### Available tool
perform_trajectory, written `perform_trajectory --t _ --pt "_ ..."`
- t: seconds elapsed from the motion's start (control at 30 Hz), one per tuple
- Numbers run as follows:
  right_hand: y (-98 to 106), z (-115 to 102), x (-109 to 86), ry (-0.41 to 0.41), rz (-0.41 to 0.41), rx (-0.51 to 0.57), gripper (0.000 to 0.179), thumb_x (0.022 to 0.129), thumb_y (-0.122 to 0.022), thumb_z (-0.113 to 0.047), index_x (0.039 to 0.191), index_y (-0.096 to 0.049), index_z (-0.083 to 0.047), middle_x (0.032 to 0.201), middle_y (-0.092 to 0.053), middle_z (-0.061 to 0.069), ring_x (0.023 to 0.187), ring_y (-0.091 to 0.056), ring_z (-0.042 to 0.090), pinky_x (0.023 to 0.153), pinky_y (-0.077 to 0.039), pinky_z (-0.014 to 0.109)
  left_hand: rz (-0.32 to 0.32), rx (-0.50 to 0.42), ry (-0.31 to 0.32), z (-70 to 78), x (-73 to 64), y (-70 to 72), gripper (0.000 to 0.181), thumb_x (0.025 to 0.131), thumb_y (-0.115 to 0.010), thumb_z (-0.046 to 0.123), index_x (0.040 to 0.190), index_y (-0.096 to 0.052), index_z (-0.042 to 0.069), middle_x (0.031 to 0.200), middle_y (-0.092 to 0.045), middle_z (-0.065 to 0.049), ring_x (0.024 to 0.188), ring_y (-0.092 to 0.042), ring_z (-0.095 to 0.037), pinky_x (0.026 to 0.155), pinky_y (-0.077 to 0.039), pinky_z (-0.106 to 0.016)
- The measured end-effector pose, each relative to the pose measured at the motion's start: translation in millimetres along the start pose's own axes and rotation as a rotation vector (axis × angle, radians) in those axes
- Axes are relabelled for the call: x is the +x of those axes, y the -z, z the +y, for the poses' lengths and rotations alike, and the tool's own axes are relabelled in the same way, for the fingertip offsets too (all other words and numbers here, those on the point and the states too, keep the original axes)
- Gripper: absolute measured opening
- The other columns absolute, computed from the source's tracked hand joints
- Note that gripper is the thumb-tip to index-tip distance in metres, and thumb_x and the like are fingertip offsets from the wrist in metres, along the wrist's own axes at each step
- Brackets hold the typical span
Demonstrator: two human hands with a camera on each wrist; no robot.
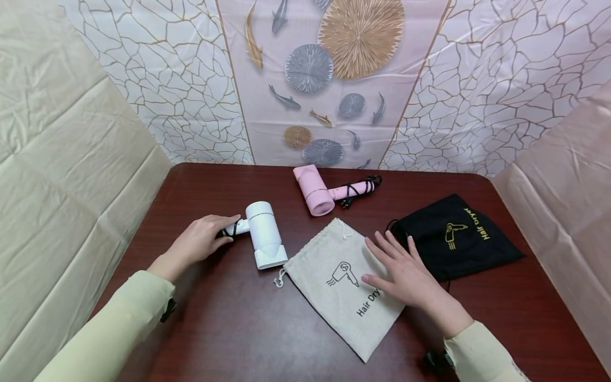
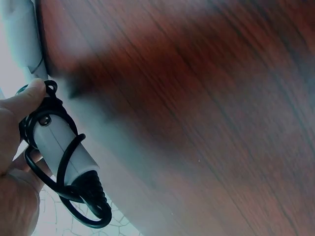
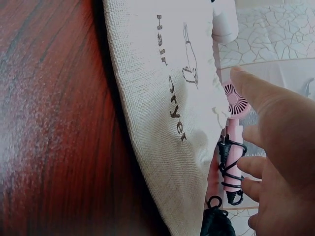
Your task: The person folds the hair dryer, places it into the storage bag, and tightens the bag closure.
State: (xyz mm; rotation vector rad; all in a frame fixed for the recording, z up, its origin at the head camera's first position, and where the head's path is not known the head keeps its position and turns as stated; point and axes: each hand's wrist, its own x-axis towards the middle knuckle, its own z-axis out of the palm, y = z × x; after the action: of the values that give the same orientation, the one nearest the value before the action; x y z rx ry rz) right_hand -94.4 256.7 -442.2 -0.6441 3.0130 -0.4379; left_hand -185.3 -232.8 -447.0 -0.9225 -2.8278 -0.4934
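My left hand [image 1: 204, 237] grips the handle of a white hair dryer [image 1: 264, 231], which lies on the table at left of centre. In the left wrist view a black cord [image 2: 64, 162] is wound around its handle [image 2: 64, 147], and the thumb presses near the coils. My right hand [image 1: 406, 270] is spread over the right side of a beige drawstring bag [image 1: 329, 270] printed with a hair dryer and lettering. Its fingers [image 3: 253, 88] are extended in the right wrist view and hold nothing; whether they touch the cloth I cannot tell.
A pink hair dryer [image 1: 315, 191] with a black cord around its handle lies near the table's back edge. To the right is a black drawstring bag [image 1: 429, 239] with gold print. Fabric walls [image 1: 191, 79] enclose the dark red table [image 1: 215, 329].
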Motion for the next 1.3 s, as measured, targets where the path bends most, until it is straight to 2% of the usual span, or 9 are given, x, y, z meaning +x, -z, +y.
perform_trajectory --t 0.43,0.7,0.87,1.07,1.17,1.23,1.3 --pt "-0.1 0.6 -3.8 0.004 0.003 0.0 0.083 0.098 -0.072 -0.054 0.164 -0.044 -0.013 0.169 -0.037 0.022 0.159 -0.026 0.046 0.125 -0.009 0.074 -0.052 0.057 -0.003 -10.5 4.2 0.6 0.055 0.09 -0.082 0.0 0.142 -0.066 0.002 0.133 -0.071 -0.025 0.126 -0.066 -0.044 0.105 -0.054 -0.059" --pt "1.0 1.4 -8.3 0.018 0.009 -0.005 0.084 0.097 -0.072 -0.056 0.164 -0.045 -0.013 0.168 -0.038 0.023 0.158 -0.028 0.046 0.126 -0.009 0.073 -0.036 0.068 -0.087 -16.0 6.9 -0.1 0.055 0.087 -0.077 -0.012 0.14 -0.067 0.0 0.139 -0.07 -0.016 0.136 -0.06 -0.044 0.108 -0.052 -0.058" --pt "1.3 1.9 -8.5 0.021 0.013 -0.011 0.083 0.097 -0.072 -0.056 0.163 -0.046 -0.013 0.168 -0.039 0.023 0.158 -0.028 0.045 0.125 -0.011 0.074 -0.016 0.094 -0.133 -16.5 9.3 -2.8 0.056 0.088 -0.077 -0.012 0.142 -0.067 0.001 0.14 -0.07 -0.016 0.136 -0.06 -0.043 0.112 -0.048 -0.062" --pt "4.5 2.5 -7.1 0.0 0.002 -0.024 0.083 0.097 -0.072 -0.054 0.164 -0.045 -0.012 0.169 -0.038 0.022 0.159 -0.026 0.045 0.124 -0.012 0.075 -0.023 0.21 -0.152 -14.5 13.8 -2.4 0.058 0.09 -0.076 -0.009 0.146 -0.064 0.002 0.145 -0.065 -0.02 0.139 -0.058 -0.042 0.116 -0.044 -0.061" --pt "7.5 4.0 -7.1 -0.008 0.001 -0.028 0.084 0.098 -0.071 -0.056 0.164 -0.044 -0.012 0.169 -0.036 0.022 0.16 -0.025 0.045 0.124 -0.011 0.075 -0.029 0.249 -0.096 -6.1 16.3 3.9 0.058 0.091 -0.075 -0.008 0.147 -0.063 0.001 0.149 -0.061 -0.024 0.139 -0.057 -0.043 0.113 -0.049 -0.057" --pt "10.1 5.4 -7.2 -0.015 0.001 -0.025 0.084 0.098 -0.07 -0.057 0.164 -0.043 -0.012 0.17 -0.035 0.022 0.16 -0.024 0.044 0.125 -0.01 0.074 -0.032 0.248 -0.011 5.1 18.0 11.1 0.055 0.093 -0.073 -0.006 0.147 -0.062 -0.002 0.15 -0.059 -0.026 0.137 -0.058 -0.045 0.107 -0.053 -0.057" --pt "12.8 7.3 -7.8 -0.025 -0.001 -0.019 0.084 0.099 -0.069 -0.057 0.165 -0.043 -0.013 0.171 -0.034 0.022 0.161 -0.022 0.044 0.126 -0.007 0.073 -0.036 0.209 0.103 20.1 19.5 19.4 0.052 0.096 -0.072 0.0 0.147 -0.06 -0.005 0.149 -0.059 -0.029 0.133 -0.06 -0.047 0.102 -0.056 -0.058"
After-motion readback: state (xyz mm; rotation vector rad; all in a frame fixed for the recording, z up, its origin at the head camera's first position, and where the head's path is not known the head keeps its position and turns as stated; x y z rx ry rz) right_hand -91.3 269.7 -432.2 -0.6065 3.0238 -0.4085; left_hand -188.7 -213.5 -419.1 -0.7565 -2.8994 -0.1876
